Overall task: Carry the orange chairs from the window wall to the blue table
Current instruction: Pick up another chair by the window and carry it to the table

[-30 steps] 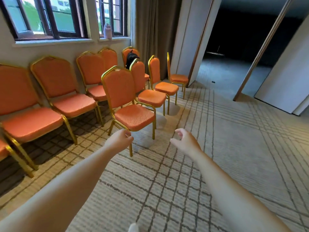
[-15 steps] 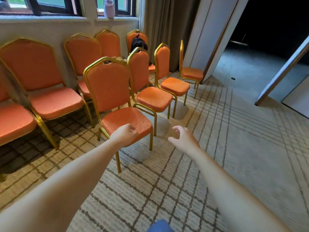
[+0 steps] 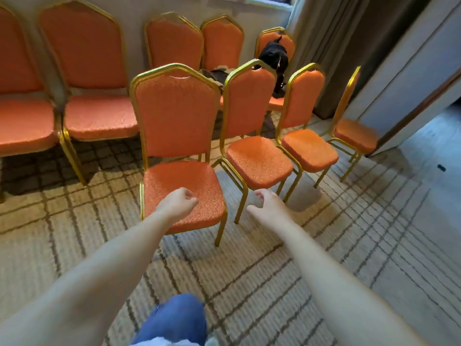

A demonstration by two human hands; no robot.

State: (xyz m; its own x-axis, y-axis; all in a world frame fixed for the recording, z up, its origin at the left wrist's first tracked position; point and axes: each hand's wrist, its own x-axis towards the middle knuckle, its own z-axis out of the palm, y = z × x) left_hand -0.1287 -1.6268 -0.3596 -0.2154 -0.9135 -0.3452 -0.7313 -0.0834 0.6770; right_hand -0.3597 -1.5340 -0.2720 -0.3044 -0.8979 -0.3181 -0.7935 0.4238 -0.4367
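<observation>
Head camera looks down on a room with a checked carpet (image 3: 349, 233). At the far left, two wall chairs (image 3: 94, 113) stand side by side with their backs to the pale wall, orange cushions in gold frames. To their right and nearer the camera stands the front chair (image 3: 179, 116), first in a second row. It is upright on its legs, back toward the wall and seat facing the person.

The left hand (image 3: 178, 203) hovers over the front part of that seat with the arm stretched out. Its fingers are curled together into a loose fist and grip nothing; whether it touches the cushion cannot be told. Below it, at the bottom edge, a knee in blue jeans (image 3: 174, 318) shows.

Just right of the seat's front corner, the right hand (image 3: 268, 208) hangs over the carpet, apart from the chair. Its fingers are bent and a little spread, thumb out to the side, holding nothing.

Beyond it the row runs on to the right: a second chair (image 3: 259, 161), a third chair (image 3: 309, 148) and a fourth chair (image 3: 354, 138) seen almost edge-on. Behind this row more orange chairs (image 3: 174, 43) line the wall, and a black bag (image 3: 274, 56) sits on the last of them. A brown curtain (image 3: 336, 46) hangs further right, beside a white panel (image 3: 411, 71).
</observation>
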